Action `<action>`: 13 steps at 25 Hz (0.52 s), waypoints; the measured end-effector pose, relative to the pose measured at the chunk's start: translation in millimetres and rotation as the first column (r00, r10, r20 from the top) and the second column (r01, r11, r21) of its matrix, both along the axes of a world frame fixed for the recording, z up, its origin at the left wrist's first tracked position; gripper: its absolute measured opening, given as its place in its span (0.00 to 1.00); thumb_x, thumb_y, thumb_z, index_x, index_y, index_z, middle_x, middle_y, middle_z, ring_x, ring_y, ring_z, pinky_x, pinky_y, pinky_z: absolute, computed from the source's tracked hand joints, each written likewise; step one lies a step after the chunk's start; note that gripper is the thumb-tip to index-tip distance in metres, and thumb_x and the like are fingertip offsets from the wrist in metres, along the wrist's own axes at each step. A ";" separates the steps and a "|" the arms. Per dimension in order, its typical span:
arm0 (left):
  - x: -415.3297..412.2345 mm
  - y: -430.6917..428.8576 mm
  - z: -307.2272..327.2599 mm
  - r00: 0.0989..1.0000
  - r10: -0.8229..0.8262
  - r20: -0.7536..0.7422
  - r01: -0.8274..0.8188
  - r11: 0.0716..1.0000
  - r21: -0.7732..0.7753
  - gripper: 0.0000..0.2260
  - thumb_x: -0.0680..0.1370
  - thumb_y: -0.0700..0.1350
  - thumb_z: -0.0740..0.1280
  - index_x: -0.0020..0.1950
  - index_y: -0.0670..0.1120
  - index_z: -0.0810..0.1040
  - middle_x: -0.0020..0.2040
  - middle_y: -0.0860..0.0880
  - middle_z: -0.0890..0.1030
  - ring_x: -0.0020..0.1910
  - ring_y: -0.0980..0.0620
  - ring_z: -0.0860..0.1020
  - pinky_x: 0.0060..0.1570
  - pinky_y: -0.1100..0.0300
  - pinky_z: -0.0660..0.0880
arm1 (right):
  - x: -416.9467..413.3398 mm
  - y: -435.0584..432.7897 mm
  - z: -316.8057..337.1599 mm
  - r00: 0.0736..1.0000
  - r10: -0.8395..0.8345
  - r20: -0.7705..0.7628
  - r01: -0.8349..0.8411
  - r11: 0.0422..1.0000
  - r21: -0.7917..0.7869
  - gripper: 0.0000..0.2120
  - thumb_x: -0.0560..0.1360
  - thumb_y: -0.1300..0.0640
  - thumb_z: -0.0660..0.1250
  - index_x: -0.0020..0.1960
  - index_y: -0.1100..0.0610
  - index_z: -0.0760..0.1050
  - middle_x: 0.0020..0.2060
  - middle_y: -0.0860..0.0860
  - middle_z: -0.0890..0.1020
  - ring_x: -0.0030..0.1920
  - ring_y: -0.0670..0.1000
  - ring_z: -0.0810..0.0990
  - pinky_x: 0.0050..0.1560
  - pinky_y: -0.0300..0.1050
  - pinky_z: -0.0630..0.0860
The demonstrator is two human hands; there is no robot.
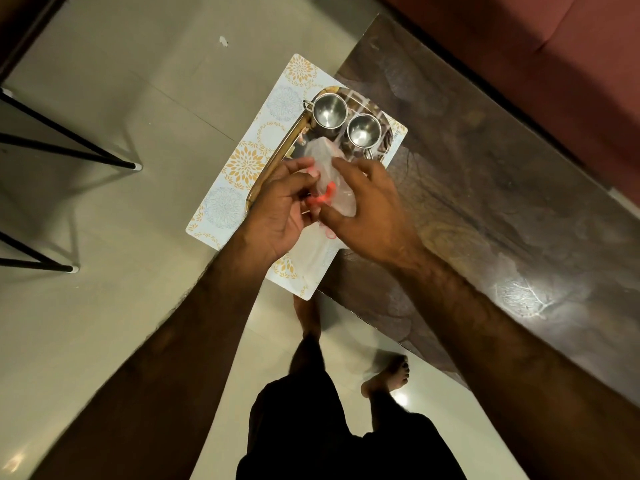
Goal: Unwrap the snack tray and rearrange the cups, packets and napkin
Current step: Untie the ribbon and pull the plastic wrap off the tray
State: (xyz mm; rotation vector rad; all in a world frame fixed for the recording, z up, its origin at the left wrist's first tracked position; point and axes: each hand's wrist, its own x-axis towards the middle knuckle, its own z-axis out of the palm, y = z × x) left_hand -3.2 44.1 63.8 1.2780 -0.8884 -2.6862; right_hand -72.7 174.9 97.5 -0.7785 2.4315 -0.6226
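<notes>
Clear plastic wrap (323, 161) with a red strip (325, 197) on it is bunched up at the middle of the frame, over the near end of the tray (276, 161). The left hand (280, 209) pinches the wrap from the left, fingers curled in by the red strip. The right hand (367, 209) grips it from the right between thumb and fingers. Just above the hands, a steel cup (329, 110) and a second steel cup (364, 130) stand upright side by side on the far end of the tray. The tray lies on a flowered placemat (239, 164), which rests on the corner of a dark wooden table (485, 174) and overhangs the pale tiled floor (138, 98). Black metal legs (52, 147) stand at the left edge, and a reddish sofa (554, 57) fills the upper right.
</notes>
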 end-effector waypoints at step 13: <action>-4.6 -31.0 41.7 0.991 0.132 0.024 -0.108 0.895 -0.432 0.17 0.75 0.41 0.72 0.63 0.43 0.74 0.35 0.44 0.76 0.30 0.52 0.74 0.36 0.48 0.81 | -37.0 38.3 40.6 0.961 -0.248 0.124 0.275 0.910 -0.309 0.10 0.83 0.63 0.69 0.57 0.53 0.87 0.50 0.44 0.88 0.54 0.48 0.87 0.59 0.57 0.86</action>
